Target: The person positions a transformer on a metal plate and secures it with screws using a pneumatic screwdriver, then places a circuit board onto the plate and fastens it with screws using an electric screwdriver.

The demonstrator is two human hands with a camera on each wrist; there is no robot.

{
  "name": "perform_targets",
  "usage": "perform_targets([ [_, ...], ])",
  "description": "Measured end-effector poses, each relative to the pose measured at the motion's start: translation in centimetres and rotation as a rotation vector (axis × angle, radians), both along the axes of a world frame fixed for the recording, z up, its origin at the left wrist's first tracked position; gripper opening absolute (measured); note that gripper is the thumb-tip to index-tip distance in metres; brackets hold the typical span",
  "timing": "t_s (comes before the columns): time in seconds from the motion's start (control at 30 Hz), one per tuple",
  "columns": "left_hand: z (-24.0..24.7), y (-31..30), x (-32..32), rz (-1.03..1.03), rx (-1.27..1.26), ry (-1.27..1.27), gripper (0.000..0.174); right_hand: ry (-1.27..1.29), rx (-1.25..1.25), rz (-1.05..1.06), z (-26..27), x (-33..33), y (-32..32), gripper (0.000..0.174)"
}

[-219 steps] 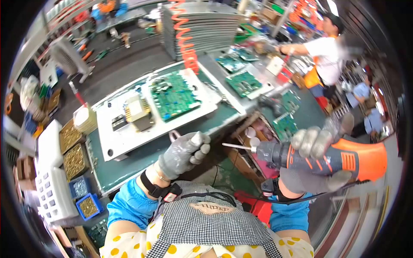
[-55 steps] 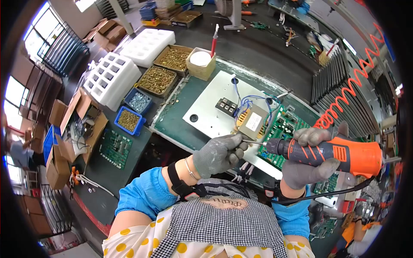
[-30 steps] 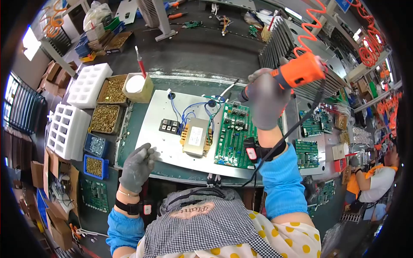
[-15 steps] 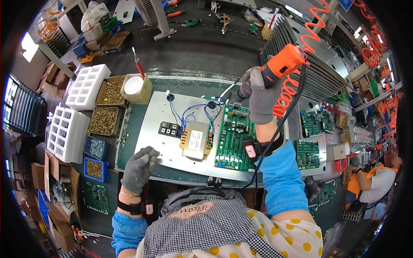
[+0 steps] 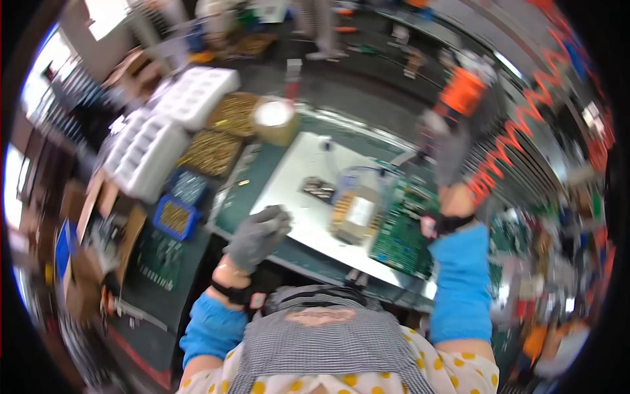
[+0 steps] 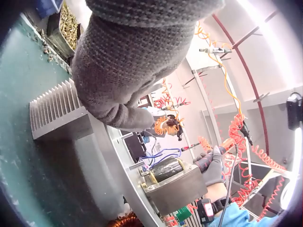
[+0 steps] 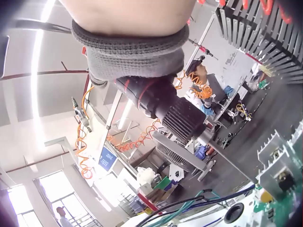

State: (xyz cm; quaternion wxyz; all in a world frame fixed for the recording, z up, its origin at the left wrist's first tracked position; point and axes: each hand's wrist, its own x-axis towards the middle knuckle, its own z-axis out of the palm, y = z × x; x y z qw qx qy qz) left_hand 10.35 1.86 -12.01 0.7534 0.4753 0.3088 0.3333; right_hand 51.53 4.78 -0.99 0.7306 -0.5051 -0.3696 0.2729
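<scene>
In the head view the right hand (image 5: 451,148) grips an orange and black power driver (image 5: 463,92) above the plate's far right side. The right wrist view shows its long bit (image 7: 232,161) reaching down beside a heatsink (image 7: 279,161) on the board. The gloved left hand (image 5: 258,238), fingers bent together, is over the near left edge of the white metal plate (image 5: 289,180); whether it holds something small cannot be told. On the plate are a black terminal block (image 5: 318,188), a transformer (image 5: 355,213) with blue wires and a green circuit board (image 5: 403,226).
Left of the plate are bins of brass screws (image 5: 210,152), a blue bin (image 5: 176,217), white foam trays (image 5: 147,154) and a round-topped container (image 5: 274,115). A red coiled hose (image 5: 518,141) hangs at the right, near stacked metal panels (image 5: 525,171).
The view has swung, shifting the bench rightward in the frame. Since the older frames, the hands have separated, and the driver has gone from beside the left hand to the plate's far side.
</scene>
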Motion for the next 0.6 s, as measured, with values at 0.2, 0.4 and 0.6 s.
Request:
perform_targets([
  [0.2, 0.0, -1.0, -4.5, 0.31, -0.485, -0.424, 0.045, -0.217, 0.039, -0.022, 5.1, -1.1, -4.3, 0.032],
  [0.4, -6.0, 2.3, -15.6, 0.71, -0.272, -0.62, 0.015, -0.601, 0.271, 0.312, 11.0, 3.0, -12.7, 0.037],
  [0.6, -4.9, 6.6, -22.9, 0.926, 0.602, 0.677, 0.026, -0.87, -0.253, 0.15, 13.4, -3.7, -25.6, 0.043],
])
